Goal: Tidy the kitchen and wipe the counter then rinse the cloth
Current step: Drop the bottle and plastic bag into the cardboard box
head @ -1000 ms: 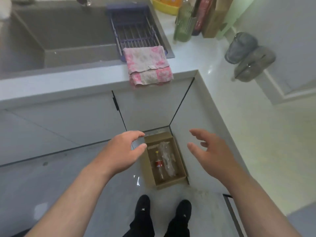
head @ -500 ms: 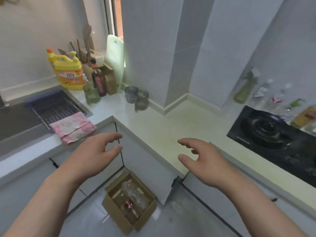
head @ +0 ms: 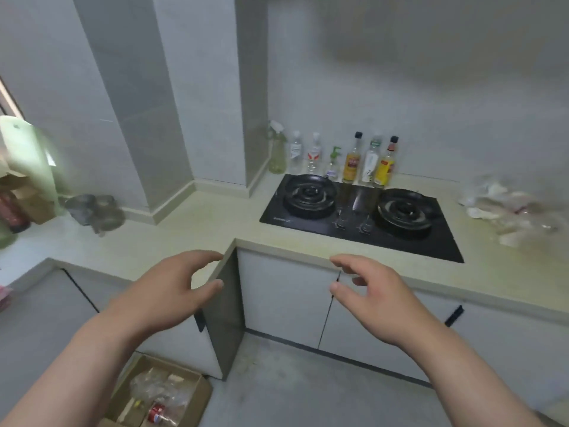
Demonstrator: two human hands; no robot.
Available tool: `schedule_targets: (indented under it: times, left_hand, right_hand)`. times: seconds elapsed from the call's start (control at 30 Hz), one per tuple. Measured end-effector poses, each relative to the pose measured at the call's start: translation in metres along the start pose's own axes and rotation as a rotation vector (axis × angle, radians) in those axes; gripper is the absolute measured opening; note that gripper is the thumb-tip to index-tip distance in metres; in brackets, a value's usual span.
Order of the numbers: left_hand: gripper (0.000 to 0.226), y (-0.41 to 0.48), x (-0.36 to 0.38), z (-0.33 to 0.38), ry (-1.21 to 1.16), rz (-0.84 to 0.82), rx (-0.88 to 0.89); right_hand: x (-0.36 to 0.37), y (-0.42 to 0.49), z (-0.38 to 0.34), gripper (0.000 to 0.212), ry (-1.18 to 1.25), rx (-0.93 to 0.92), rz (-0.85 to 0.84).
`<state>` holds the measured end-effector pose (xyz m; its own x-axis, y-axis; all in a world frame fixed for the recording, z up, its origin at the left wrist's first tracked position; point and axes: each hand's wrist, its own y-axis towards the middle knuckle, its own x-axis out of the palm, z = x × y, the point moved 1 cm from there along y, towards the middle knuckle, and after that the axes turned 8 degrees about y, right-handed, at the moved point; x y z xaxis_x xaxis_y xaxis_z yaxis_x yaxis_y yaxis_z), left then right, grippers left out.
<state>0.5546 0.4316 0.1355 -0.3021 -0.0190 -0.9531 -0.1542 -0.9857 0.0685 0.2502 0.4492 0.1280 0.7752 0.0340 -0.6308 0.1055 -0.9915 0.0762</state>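
My left hand (head: pixel 167 292) and my right hand (head: pixel 374 295) hover in front of the counter's inner corner, fingers loosely curved, holding nothing. The pale L-shaped counter (head: pixel 197 224) runs left and right from that corner. At the far right of it lies a heap of crumpled clear plastic and white scraps (head: pixel 509 209). A sliver of the pink cloth (head: pixel 4 298) shows at the left edge. On the floor at lower left stands a cardboard box (head: pixel 160 396) with plastic wrappers and a small red-labelled bottle inside.
A black two-burner hob (head: pixel 358 212) is set into the counter, with a row of bottles (head: pixel 335 158) behind it against the wall. Two dark glass jars (head: pixel 95 209) lie at the left corner, beside a pale green cutting board (head: pixel 29 155). White cabinet doors (head: pixel 286 297) stand below.
The view has swung up and to the right, from the sink and floor box to the hob side. Both hands stayed raised and empty throughout.
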Motion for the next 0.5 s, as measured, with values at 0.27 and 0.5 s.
schedule_targets:
  times: [0.27,0.5]
  left_hand:
    - [0.044,0.040,0.035,0.116,-0.053,-0.082,0.260]
    - [0.044,0.095,0.057,0.190,-0.054,-0.124,0.406]
  right_hand:
    - [-0.096,-0.068,0.070,0.039,0.069,0.174,0.262]
    - [-0.143,-0.078,0.114,0.040,0.068,0.257,0.388]
